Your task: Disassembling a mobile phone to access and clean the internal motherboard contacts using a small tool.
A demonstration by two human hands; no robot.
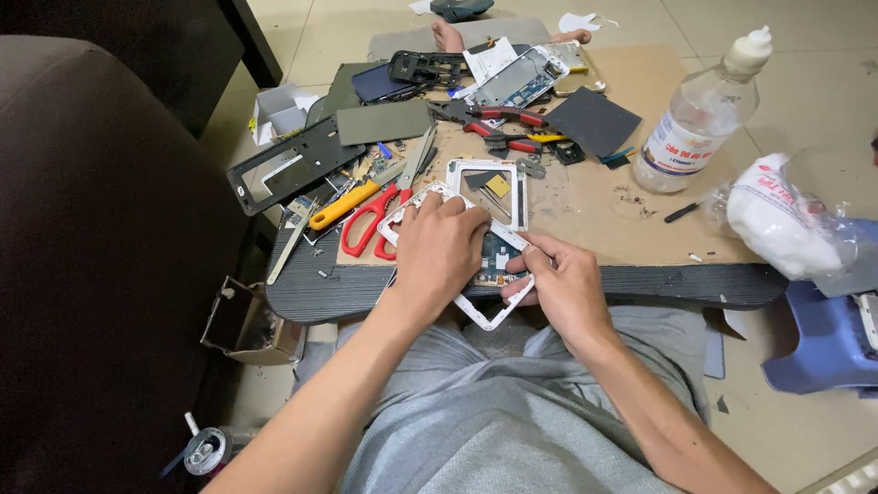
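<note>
Left hand point(441, 249) lay flat, pinning the white phone frame point(482, 316) at the board's point(677, 282) near edge so it wouldn't slide; right hand point(560, 285) pinched the frame's rt side, fingertips working its blue circuit board point(498, 250)

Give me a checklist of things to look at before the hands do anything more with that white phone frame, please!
1. Both hands on the white phone frame: ok. The left hand lies flat over it and the right hand pinches its right edge.
2. Frame supported: ok. Its far end rests on the dark board; its near corner hangs over the lap.
3. Circuit board inside the frame visible: ok, partly, between the hands.
4. Red-handled scissors away from the fingers: ok, they lie apart, just beyond the left hand.
5. Clear plastic bottle capped and upright: ok.
6. Small screws all accounted for: cannot tell, the bits are too small.
</note>
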